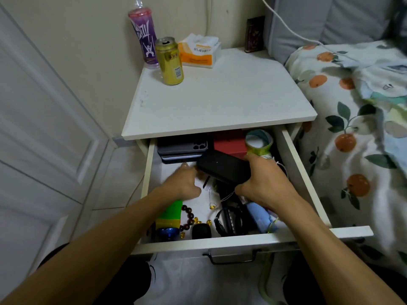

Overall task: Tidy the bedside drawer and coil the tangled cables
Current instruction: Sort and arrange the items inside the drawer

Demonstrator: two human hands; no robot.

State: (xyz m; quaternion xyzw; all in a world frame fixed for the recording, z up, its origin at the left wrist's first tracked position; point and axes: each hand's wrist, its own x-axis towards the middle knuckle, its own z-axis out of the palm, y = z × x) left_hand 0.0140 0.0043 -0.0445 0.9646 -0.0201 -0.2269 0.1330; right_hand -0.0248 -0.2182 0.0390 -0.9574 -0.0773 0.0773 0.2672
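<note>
Over the open drawer (pixel 306 172), the right hand (pixel 266 183) grips a black box (pixel 224 168) while the left hand (pixel 182 183) reaches with fingers loose, so lifting could snag the cables (pixel 226 198) beneath.

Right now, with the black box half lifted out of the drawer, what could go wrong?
The thin white cable runs beneath the black box gripped by the right hand; lifting might drag and tighten the tangle. The yellow beads lying loose near the left hand could scatter.
</note>
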